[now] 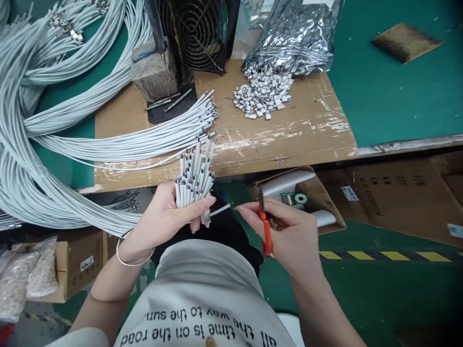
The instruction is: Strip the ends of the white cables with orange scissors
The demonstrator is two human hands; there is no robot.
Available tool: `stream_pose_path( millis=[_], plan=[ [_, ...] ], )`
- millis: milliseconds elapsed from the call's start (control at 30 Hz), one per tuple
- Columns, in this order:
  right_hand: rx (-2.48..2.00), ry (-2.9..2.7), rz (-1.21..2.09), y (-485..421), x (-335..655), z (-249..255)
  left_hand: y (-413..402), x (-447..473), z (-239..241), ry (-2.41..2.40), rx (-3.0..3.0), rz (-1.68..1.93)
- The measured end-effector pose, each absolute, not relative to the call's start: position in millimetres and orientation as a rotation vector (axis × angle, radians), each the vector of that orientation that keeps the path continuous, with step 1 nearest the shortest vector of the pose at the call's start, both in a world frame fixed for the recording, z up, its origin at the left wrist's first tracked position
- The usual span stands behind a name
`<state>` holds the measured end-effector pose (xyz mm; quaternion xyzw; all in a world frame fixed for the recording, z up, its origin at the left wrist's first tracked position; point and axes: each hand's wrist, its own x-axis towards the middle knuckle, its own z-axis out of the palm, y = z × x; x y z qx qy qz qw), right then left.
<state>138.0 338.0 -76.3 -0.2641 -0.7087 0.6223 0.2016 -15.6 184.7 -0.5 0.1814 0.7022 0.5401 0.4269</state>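
Observation:
My left hand (pixel 164 212) is closed around a thick bundle of white cables (pixel 191 185). Their cut ends point up and show small coloured wire tips. One cable end (pixel 220 210) sticks out sideways from that fist toward the right. Just beyond it, my right hand (pixel 285 226) holds orange-handled scissors (pixel 266 236) against the palm, with the dark blades pointing up. Its thumb and forefinger are pinched close to the loose cable end; whether they grip something thin there is too small to tell.
More cables (pixel 144 144) lie across cardboard (pixel 289 140) on the green table. Behind stand a fan (pixel 197 33) and a block (pixel 154 72) carrying a pen-like tool. Small white connectors (pixel 265 91) spill from a silver bag (pixel 296 38). An open carton (pixel 329 207) with a solder spool (pixel 300 198) sits below the edge.

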Motion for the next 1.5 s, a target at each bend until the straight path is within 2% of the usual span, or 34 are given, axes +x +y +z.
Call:
stream_pose_path(
  millis=[100, 333, 500, 700, 900, 1033, 1500],
  plan=[
    [-0.744, -1.888, 1.659, 337.2, 135.7, -70.0, 185.5, -14.6, -0.1, 1.811, 0.436, 1.299],
    [-0.574, -1.802, 1.815, 323.1, 109.8, -52.3, 191.6, -9.5, 5.1, 1.815, 0.417, 1.315],
    [-0.481, -1.797, 1.740, 318.7, 98.6, -52.1, 190.4, -8.9, 4.3, 1.754, 0.378, 1.326],
    [-0.693, -1.695, 1.692, 332.9, 105.8, -56.2, 184.4, -11.5, 3.1, 1.710, 0.406, 1.324],
    [-0.409, -2.187, 1.751, 347.0, 124.0, -59.4, 187.7, -9.5, 3.4, 1.684, 0.346, 1.384],
    [-0.384, -2.358, 1.728, 346.1, 128.4, -60.1, 189.9, -6.9, 4.3, 1.691, 0.343, 1.408],
    [-0.332, -2.373, 1.560, 340.8, 122.2, -60.8, 188.2, -7.9, 4.1, 1.652, 0.371, 1.438]
  ],
)
